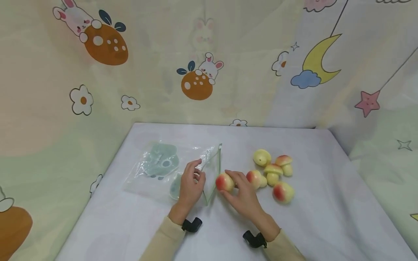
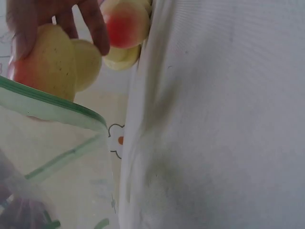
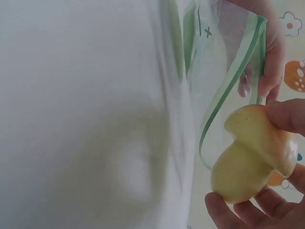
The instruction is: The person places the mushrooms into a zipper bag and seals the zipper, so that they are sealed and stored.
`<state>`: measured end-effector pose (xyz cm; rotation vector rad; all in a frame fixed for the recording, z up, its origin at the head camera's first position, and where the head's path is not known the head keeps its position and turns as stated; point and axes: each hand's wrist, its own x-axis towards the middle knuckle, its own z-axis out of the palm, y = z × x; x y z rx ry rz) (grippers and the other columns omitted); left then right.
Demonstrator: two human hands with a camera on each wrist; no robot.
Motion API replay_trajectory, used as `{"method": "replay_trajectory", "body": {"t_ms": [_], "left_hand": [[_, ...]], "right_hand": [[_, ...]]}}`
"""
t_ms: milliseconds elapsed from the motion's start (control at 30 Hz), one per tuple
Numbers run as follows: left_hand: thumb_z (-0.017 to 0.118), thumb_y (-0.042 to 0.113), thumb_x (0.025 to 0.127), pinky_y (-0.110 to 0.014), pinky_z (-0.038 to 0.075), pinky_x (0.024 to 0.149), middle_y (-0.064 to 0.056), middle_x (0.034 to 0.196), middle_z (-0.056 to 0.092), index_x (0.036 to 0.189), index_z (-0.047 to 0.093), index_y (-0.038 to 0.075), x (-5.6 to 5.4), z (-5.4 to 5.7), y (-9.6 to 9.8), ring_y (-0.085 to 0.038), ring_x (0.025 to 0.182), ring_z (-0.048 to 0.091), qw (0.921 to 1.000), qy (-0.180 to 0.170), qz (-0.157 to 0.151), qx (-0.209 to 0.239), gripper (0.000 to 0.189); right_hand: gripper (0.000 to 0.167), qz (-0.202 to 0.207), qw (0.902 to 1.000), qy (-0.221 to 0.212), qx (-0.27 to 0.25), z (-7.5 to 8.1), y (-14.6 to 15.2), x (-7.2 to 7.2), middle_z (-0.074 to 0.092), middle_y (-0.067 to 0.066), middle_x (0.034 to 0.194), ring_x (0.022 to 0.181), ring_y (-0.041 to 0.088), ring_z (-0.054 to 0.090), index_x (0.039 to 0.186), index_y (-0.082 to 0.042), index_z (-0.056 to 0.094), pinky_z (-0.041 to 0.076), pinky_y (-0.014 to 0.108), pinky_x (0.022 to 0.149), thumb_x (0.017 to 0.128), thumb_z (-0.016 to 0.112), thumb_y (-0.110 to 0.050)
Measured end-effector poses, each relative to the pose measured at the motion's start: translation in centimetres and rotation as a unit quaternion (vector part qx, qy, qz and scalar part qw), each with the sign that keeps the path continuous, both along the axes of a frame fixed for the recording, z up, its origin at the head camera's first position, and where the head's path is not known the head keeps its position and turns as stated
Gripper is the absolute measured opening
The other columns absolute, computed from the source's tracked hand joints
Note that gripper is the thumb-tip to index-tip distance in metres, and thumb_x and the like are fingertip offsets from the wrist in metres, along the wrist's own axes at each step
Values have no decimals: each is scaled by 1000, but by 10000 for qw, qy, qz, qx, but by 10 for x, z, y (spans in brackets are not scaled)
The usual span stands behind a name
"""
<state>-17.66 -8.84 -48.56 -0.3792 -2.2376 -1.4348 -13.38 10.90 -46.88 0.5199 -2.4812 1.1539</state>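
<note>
A clear zip bag (image 1: 192, 152) with a green-edged mouth and pale green shapes on it lies on the table, mouth facing right. My left hand (image 1: 192, 185) is at that mouth, pinching the rim between thumb and fingers and keeping it spread. In the right wrist view, one fingertip shows through the plastic. My right hand (image 1: 243, 195) holds a yellow toy mushroom (image 3: 252, 157) with a red-tinged cap, thumb on the cap and fingers around the stem. This mushroom is just outside the bag's mouth.
Several more yellow and red mushrooms lie to the right of my right hand, among them an all-yellow one (image 1: 262, 158) at the back and a red-sided one (image 1: 283, 192) in front. A white cloth (image 1: 326, 217) covers the table. A patterned curtain (image 1: 156, 72) hangs behind.
</note>
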Motion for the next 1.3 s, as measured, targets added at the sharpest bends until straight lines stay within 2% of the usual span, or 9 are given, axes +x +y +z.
{"method": "replay_trajectory", "body": {"t_ms": [200,433,667,933,1067,1300], "left_hand": [[60,-3,87,-24,54,62,-12,122,60,124,58,-3,1,0,0,-17,80,60,9999,152,-34,-1,37],[58,-4,88,-25,55,65,-12,121,60,124,57,-3,2,3,0,-16,81,60,9995,287,-57,66,36],[59,-5,86,-24,54,67,-13,119,60,123,59,2,5,6,0,-17,83,58,9968,756,68,237,38],[60,-6,85,-27,55,66,-12,116,60,122,61,4,8,9,0,-22,85,58,9909,1293,169,346,38],[61,-4,85,-29,55,68,-12,116,59,120,61,2,9,11,1,-23,89,59,9904,1333,157,321,35],[63,1,88,-30,57,72,-10,116,60,116,62,1,10,11,2,-23,95,60,9924,1194,192,240,28]], "right_hand": [[64,162,9995,-194,-213,7,-20,-14,58,5,123,109,19,59,133,-9,57,56,38,84,75,84,-14],[62,422,9977,-411,-348,-1,-34,-24,57,6,125,111,19,59,131,-7,57,55,37,87,75,84,-10],[65,79,9996,-262,48,-10,-37,-29,58,10,123,114,28,57,130,-7,59,49,46,95,71,86,-9],[63,-69,9985,-461,276,-16,-38,-36,59,12,119,111,30,57,128,-7,61,49,47,94,70,87,-9],[63,-85,9974,-633,321,-18,-39,-41,59,11,120,111,29,57,129,-7,60,49,45,94,72,86,-11],[64,-2,9962,-825,284,-20,-40,-48,59,11,120,109,29,57,131,-9,60,49,46,93,72,86,-13]]}}
